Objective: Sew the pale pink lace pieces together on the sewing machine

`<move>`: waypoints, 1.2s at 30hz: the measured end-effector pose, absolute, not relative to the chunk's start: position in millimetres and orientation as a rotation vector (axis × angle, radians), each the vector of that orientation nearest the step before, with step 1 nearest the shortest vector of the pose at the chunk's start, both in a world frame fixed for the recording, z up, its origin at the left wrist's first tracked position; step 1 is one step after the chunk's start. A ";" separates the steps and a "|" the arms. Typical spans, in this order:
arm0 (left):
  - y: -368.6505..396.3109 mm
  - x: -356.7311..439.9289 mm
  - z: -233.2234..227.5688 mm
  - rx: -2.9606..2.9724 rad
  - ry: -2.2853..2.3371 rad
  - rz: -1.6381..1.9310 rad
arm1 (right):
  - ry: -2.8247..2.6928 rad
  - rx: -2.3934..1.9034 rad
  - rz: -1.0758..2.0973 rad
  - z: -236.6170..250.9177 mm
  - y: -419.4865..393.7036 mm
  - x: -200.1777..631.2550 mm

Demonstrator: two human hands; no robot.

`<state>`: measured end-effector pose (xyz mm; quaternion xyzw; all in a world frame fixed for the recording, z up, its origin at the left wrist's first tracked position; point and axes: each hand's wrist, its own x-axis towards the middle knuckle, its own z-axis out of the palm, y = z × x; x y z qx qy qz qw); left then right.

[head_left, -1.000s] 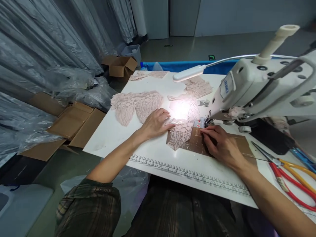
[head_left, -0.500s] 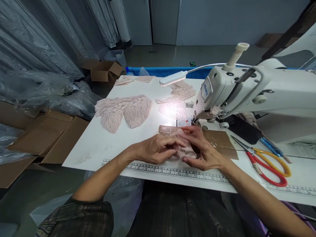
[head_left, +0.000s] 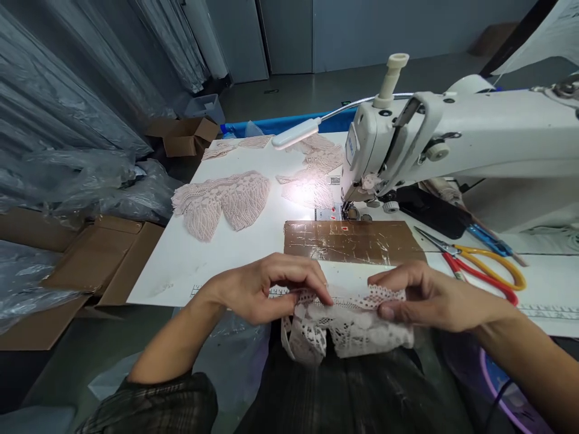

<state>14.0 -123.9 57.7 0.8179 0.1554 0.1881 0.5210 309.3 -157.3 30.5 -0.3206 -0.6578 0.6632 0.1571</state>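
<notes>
Between my two hands a pale pink lace piece (head_left: 362, 334) is stretched out over the table's front edge, its lower part hanging toward my lap. My left hand (head_left: 275, 286) pinches its left end between thumb and fingers. At the other end my right hand (head_left: 425, 298) grips the upper edge of the lace. Just beyond lies a brown taped board (head_left: 344, 241), in front of the needle area of a white sewing machine (head_left: 375, 144). More pink lace (head_left: 226, 202) is spread on the left of the white table (head_left: 181, 271).
Red and yellow-handled scissors (head_left: 474, 262) lie right of the board, near a black flat object (head_left: 429, 211). A lit lamp (head_left: 296, 134) hangs over further lace pieces (head_left: 312, 187). Open cardboard boxes (head_left: 94, 253) and clear plastic stand on the left.
Both hands have drawn the lace from over the brown board toward me. My right hand has moved right, and the lace, bunched before, is now spread wide. The view has shifted slightly.
</notes>
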 end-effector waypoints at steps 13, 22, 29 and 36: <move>-35.7 38.5 -14.7 2.848 0.853 0.458 | -1.842 -1.751 0.820 -14.9 -85.8 331.1; -50.7 50.0 -29.4 2.853 0.479 0.355 | -1.802 -1.787 0.891 -19.4 -91.5 358.1; -50.8 38.7 -20.1 2.061 0.682 0.586 | -1.184 -1.365 1.574 -1.7 -103.8 285.8; -59.7 33.4 -9.4 1.948 1.102 0.379 | -1.820 -1.487 1.001 -9.0 -97.3 294.4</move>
